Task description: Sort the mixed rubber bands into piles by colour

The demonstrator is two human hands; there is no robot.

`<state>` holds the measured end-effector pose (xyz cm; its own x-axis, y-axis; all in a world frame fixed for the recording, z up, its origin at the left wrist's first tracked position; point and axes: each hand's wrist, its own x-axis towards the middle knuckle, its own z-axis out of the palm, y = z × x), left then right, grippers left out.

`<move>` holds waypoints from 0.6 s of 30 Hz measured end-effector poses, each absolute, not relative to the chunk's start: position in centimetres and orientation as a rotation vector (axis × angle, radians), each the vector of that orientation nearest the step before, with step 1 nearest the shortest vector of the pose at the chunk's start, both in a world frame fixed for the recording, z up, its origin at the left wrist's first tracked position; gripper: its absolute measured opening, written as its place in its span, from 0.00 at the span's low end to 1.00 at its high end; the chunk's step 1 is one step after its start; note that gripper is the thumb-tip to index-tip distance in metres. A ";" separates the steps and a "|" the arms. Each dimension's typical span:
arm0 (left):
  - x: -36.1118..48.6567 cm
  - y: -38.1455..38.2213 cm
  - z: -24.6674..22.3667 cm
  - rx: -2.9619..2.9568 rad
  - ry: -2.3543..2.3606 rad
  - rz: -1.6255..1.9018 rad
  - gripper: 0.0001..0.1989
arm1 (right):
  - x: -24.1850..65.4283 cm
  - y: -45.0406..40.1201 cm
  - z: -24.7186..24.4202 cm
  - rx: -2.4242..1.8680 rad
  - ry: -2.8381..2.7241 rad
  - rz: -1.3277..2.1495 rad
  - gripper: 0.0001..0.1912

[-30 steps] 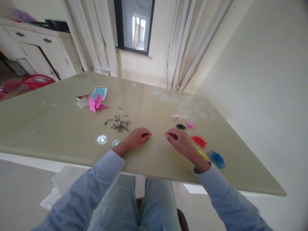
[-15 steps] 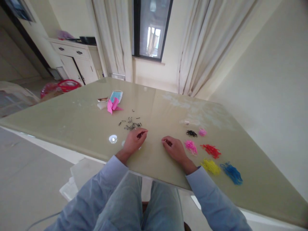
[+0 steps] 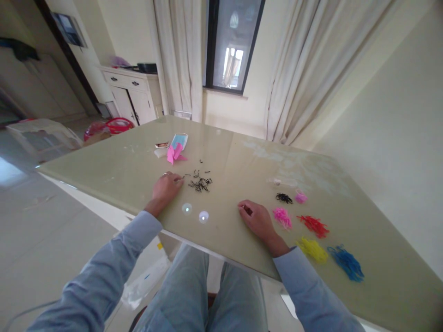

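Observation:
My left hand point(image 3: 168, 188) rests at the left of a loose pile of small dark hook-like pieces point(image 3: 200, 185). Its thumb and fingers are pinched together near a stray dark piece, and I cannot make out what is between them. To the right, my right hand point(image 3: 256, 220) lies on the table with its fingers curled closed. Whatever it may hold is hidden. Beside it lie heaps of thin bands: pink point(image 3: 282, 218), black point(image 3: 284, 198), red point(image 3: 313, 226), yellow point(image 3: 312, 249) and blue point(image 3: 346, 263).
A pink folded paper point(image 3: 176, 154), a blue face mask point(image 3: 180, 140) and a small lighter-like item point(image 3: 161, 145) lie at the far left of the glossy table point(image 3: 228, 175). A clear bag point(image 3: 282, 182) and a small pink bundle point(image 3: 301, 196) lie behind the bands.
My left hand has moved left from the near edge of the dark pile to its left side, uncovering the pile. My right hand stays in place. The view has turned slightly left.

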<state>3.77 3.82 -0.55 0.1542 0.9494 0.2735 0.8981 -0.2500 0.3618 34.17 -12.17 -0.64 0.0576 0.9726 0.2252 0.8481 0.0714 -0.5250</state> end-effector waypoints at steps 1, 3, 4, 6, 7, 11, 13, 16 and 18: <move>3.8 3.9 -0.6 2.300 1.845 0.688 0.17 | 34.2 -12.2 -0.6 -1.803 -1.817 0.301 0.10; 3.8 3.9 -0.7 2.299 1.844 0.707 0.17 | 34.1 -12.2 -0.6 -1.802 -1.818 0.301 0.11; 3.8 3.9 -0.8 2.296 1.842 0.723 0.17 | 34.1 -12.2 -0.6 -1.801 -1.819 0.301 0.11; 3.8 4.0 -0.9 2.275 1.835 0.776 0.17 | 34.1 -12.1 -0.6 -1.801 -1.823 0.302 0.11; 3.7 4.0 -0.9 2.259 1.823 0.813 0.17 | 34.2 -12.1 -0.7 -1.802 -1.824 0.303 0.11; 3.4 4.1 -1.1 2.183 1.751 0.963 0.17 | 34.2 -12.1 -0.8 -1.811 -1.815 0.292 0.10; 3.3 4.0 -1.1 2.175 1.744 0.990 0.17 | 34.2 -12.1 -0.9 -1.805 -1.822 0.286 0.10; 3.3 3.6 -1.1 2.252 1.730 0.968 0.17 | 34.2 -12.1 -0.8 -1.801 -1.832 0.292 0.10; 3.4 3.4 -1.0 2.331 1.722 0.911 0.17 | 34.1 -12.1 -0.7 -1.805 -1.834 0.297 0.10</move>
